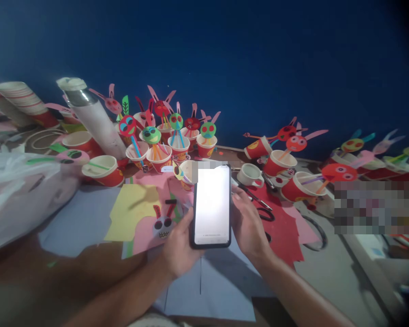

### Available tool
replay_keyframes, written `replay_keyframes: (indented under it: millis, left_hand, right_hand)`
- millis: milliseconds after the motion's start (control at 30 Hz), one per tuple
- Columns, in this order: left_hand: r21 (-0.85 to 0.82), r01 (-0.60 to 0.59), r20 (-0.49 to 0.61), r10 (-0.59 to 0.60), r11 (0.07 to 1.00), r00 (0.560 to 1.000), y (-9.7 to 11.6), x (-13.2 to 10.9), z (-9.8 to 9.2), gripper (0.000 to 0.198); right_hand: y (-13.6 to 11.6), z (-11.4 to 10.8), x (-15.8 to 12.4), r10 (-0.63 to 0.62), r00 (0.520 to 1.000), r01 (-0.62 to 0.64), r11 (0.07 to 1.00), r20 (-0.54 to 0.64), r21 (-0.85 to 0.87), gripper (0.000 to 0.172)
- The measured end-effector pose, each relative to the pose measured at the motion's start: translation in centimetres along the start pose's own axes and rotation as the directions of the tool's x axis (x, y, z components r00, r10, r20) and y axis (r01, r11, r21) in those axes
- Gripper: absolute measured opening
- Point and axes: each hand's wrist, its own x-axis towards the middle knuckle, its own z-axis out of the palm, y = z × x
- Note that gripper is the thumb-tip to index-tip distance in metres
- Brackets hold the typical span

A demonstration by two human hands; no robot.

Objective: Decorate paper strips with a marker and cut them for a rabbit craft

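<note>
A black-edged smartphone (211, 210) stands upright in front of me, its screen glowing nearly white. My left hand (182, 247) is closed around its lower left edge, thumb along the side. Along the right edge, my right hand (248, 222) grips it too; its fingertips are partly hidden behind the phone. Just left of the phone lies a grey paper face (162, 223) with red ears and dark round eyes. Black-handled scissors (266, 213) rest on red paper (284, 236) beside my right hand. A white mug (251, 174) stands behind them.
Paper cups (159, 160) holding straws with paper animal heads line the back, before a blue wall (225, 68). On the left are a tilted bottle (95, 120), stacked cups (27, 102) and a white plastic bag (23, 195). Yellow paper (132, 213) and grey-blue sheets (218, 286) cover the table.
</note>
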Motion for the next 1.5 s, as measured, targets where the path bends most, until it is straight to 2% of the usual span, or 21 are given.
replay_keyframes:
  millis: [400,567,667,867,1133,1333,1500]
  left_hand:
    - [-0.015,0.022,-0.045,-0.023,1.0,0.999,0.1,0.0,-0.5,0.044]
    - [-0.022,0.036,-0.072,-0.038,0.999,0.997,0.0,0.0,-0.3,0.04]
    - [0.008,-0.014,-0.077,0.015,1.0,0.997,-0.1,0.0,-0.6,0.036]
    - [0.012,-0.04,-0.037,0.041,0.999,0.999,0.0,-0.1,-0.4,0.036]
    - [-0.075,0.035,-0.057,-0.039,0.997,0.998,0.3,0.0,0.3,0.037]
    - [-0.112,0.067,-0.031,-0.071,0.991,0.997,0.4,-0.1,1.2,0.04]
    - [-0.125,0.07,0.004,-0.07,0.99,0.998,0.3,-0.1,1.1,0.04]
  right_hand:
    - [-0.9,0.0,0.3,-0.067,0.996,0.068,0.998,0.051,-0.007,0.019]
    - [-1.1,0.0,0.2,-0.064,0.996,0.066,0.998,0.058,-0.024,0.018]
    - [-1.2,0.1,0.2,-0.056,0.996,0.057,0.998,0.075,-0.012,0.02]
    - [-0.9,0.1,0.0,-0.002,0.995,0.005,1.0,0.104,-0.028,0.028]
    - [-0.6,0.5,-0.9,0.021,0.985,-0.006,0.996,0.174,-0.088,0.035]
    - [-0.3,0.4,-1.5,0.028,0.989,-0.009,0.991,0.142,-0.135,0.04]
    - [0.0,0.4,-2.0,0.065,0.989,-0.044,0.987,0.135,-0.155,0.036]
